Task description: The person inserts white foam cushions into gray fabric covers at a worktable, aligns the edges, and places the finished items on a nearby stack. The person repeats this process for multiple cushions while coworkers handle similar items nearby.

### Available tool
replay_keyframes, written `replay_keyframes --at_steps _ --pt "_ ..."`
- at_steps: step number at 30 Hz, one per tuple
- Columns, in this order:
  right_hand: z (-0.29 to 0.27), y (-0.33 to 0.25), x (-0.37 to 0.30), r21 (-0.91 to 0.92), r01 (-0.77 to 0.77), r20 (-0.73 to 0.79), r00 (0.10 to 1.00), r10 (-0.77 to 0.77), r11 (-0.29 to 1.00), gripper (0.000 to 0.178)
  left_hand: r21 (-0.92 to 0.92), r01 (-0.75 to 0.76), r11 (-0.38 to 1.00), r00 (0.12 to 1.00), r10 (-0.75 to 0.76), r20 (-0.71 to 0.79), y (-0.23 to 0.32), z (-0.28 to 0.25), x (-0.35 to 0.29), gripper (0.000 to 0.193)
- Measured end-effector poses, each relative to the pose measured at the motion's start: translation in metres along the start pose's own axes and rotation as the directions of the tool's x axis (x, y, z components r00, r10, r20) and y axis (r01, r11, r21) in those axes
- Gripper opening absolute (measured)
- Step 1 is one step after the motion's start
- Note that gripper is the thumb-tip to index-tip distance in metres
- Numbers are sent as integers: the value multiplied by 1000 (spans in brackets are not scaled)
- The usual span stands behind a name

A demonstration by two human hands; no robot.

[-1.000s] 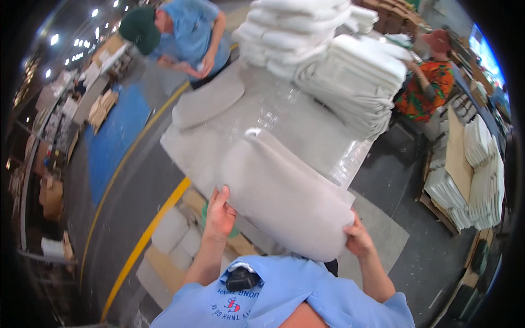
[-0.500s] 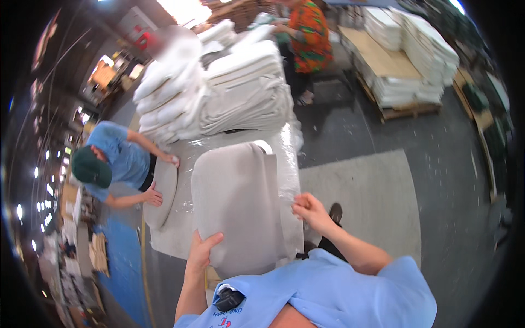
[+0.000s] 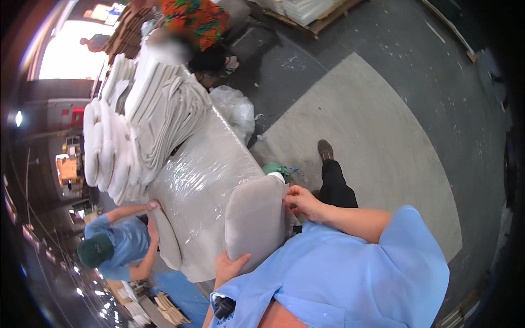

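Observation:
A grey fabric-covered cushion with rounded corners lies at the near end of the plastic-wrapped table. White padding peeks out at its far right corner. My left hand grips the near left corner, thumb on top and the other fingers hidden below. At the right side, my right hand is closed, fingers bent, against the loose edge of the grey cover; its fingertips are partly hidden.
Across the table, a co-worker in a green cap handles another grey cushion. Stacks of white padding and folded grey covers fill the far end. Clear plastic and a green bundle are beside the table's right edge.
My view has turned, so the table slants to the left. My right hand has come in from beside the table to the cushion's right edge. My left hand keeps its grip.

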State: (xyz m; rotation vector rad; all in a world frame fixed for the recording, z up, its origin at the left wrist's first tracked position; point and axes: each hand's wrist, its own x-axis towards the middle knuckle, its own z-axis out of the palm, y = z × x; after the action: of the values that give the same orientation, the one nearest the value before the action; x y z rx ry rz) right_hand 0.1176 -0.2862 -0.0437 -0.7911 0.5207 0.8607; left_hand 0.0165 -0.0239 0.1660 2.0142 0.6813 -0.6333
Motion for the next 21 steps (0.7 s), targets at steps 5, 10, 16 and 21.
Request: replay_keyframes --at_steps 5,10,16,21 --pt "-20 10 8 17 38 -107 994 -35 999 20 159 47 986 966 -85 244 12 4 21 76" --pt "-30 31 21 91 122 -106 988 -112 988 18 -271 -45 962 836 184 517 76 11 99 93" --pt "-24 35 21 148 126 -65 991 -118 981 18 187 -136 973 779 -12 627 151 99 252 37" --pt "-24 30 10 160 253 -118 965 -236 954 15 540 -577 613 589 -145 795 183 173 275 21"
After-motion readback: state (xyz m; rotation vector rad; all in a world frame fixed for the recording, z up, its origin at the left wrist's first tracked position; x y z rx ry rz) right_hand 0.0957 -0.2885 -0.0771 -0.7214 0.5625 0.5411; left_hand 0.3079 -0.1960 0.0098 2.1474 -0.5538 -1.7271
